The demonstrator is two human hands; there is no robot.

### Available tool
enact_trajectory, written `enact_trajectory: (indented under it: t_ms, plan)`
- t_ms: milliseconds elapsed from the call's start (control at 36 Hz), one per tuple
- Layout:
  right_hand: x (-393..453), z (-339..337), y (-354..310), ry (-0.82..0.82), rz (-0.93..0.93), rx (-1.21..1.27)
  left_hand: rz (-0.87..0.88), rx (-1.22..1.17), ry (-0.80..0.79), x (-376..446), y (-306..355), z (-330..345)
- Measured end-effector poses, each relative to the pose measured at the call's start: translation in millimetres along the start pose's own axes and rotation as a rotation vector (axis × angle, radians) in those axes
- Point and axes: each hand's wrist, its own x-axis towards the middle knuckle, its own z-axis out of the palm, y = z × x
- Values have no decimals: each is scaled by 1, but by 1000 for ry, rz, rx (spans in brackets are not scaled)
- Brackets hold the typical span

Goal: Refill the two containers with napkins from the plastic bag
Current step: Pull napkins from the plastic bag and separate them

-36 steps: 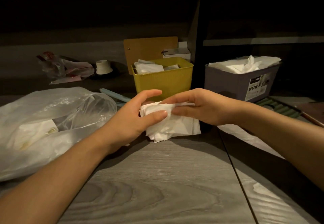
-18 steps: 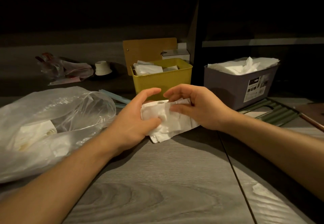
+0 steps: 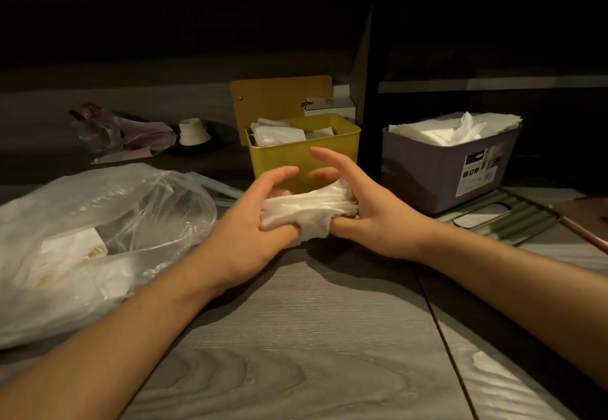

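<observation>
I have both hands on a soft wad of white napkins (image 3: 307,214), held just above the grey wood-grain worktop (image 3: 296,354). My left hand (image 3: 250,225) pinches its near edge, thumb on top and fingers curled underneath; my right hand (image 3: 365,209) holds the other end with the thumb tucked under the paper, while its index finger stands loose and raised above the wad. So each grip is closed on the napkins. Directly beyond the hands, almost touching the fingertips, stands the ribbed yellow box (image 3: 304,156), part filled with folded napkins; it is the nearest thing in my way forward. Behind it leans a flat tan board (image 3: 279,97) with a small white carton (image 3: 329,107) beside it. Off to the right of my right hand sits the smooth grey tub (image 3: 437,172), labelled on its front and heaped with white napkins, on a ridged green mat (image 3: 513,219). Left of my left hand sprawls the crinkled clear plastic bag (image 3: 98,228), more napkins showing through its film. Pale blue strips (image 3: 214,184) poke out between bag and yellow box. Farther back left lie a crumpled wrapper (image 3: 115,130) and a small white cup (image 3: 194,131).
</observation>
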Motion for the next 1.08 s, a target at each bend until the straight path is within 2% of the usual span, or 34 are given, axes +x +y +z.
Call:
enact_trajectory:
  t_ms: [111,250,417,528,639,722,778,889,1083]
  plan:
    - [0,4,-6,86,49,64,-39,-27,107,4,-1,1]
    - [-1,6,-6,124,67,221,-89,19,103,6,-4,1]
    - [-3,11,-9,103,16,-41,-122,-138,166,8,1,8]
    - [-5,11,-9,74,10,-108,-119,-157,205,8,1,11]
    - [-4,11,-7,79,35,-41,-111,-207,164,6,3,9]
    - [-4,11,-7,84,57,-30,-77,-180,-18,2,3,4]
    - [-4,12,-8,93,70,-67,-72,-109,-86,1,2,3]
    - [-2,15,-8,130,95,-6,-72,15,-64,2,1,4]
    - [0,20,-9,206,119,3,-45,5,-95,-1,6,5]
